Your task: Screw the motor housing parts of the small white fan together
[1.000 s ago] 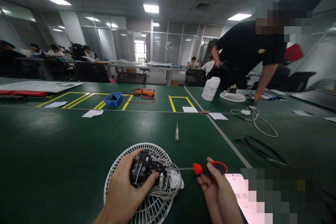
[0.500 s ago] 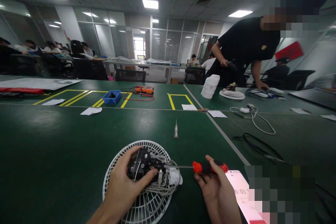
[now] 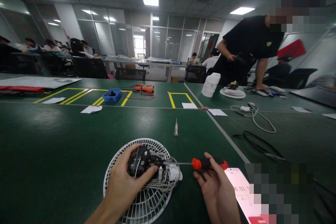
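Observation:
A white round fan grille (image 3: 123,154) lies on the green table (image 3: 52,140) in front of me. On it sits a black fan motor (image 3: 143,162) with grey wires and a white part at its right. My left hand (image 3: 126,185) is closed round the motor. My right hand (image 3: 215,189) grips a screwdriver with a red and black handle (image 3: 208,163). Its shaft lies level and its tip touches the motor's right side.
A small test-pen screwdriver (image 3: 176,128) lies beyond the grille. A phone (image 3: 243,196) lies by my right wrist. Black cable (image 3: 259,147) and white cable (image 3: 256,119) lie at right. Far back are a blue bin (image 3: 112,95), an orange meter (image 3: 144,88), and a person in black (image 3: 249,45) leaning over another fan grille (image 3: 232,93).
My hands, the motor and the screwdriver have hardly moved. The person in black has shifted to the right and stands more upright.

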Action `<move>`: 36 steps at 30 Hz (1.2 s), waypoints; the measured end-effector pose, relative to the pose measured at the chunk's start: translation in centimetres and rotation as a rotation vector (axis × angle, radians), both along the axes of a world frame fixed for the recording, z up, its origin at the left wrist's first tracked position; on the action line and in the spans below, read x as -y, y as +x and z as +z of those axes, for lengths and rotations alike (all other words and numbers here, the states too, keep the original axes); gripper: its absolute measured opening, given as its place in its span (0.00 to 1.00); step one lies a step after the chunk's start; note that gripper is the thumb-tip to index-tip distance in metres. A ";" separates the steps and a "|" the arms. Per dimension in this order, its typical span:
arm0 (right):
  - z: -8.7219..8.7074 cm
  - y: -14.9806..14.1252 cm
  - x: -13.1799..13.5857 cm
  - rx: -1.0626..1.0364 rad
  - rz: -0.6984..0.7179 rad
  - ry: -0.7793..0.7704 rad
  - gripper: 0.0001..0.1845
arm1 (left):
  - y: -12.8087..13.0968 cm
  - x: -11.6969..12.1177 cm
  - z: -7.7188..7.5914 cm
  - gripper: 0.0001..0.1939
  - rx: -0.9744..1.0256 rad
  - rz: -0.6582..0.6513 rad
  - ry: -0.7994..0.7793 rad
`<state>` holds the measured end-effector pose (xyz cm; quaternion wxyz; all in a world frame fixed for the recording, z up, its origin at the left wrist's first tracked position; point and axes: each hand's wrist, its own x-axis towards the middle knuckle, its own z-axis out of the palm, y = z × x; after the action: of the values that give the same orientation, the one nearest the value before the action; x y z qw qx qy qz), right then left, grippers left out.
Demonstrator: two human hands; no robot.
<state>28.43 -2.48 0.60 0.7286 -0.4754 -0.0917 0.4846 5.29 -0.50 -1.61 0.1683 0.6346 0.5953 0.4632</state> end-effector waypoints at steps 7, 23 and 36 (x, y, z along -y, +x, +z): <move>-0.3 0.1 0.0 0.045 0.035 0.047 0.31 | -0.1 0.0 -0.3 0.32 -0.006 -0.005 -0.005; 0.1 -0.1 0.1 0.148 0.032 0.069 0.35 | 0.0 0.1 -0.3 0.32 -0.039 0.007 0.017; -0.4 0.0 0.2 0.123 0.038 0.045 0.27 | 0.0 0.1 -0.4 0.31 -0.034 0.002 0.021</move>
<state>28.46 -2.68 0.25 0.7226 -0.4861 -0.1562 0.4660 5.24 -0.60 -1.97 0.1511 0.6433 0.5940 0.4589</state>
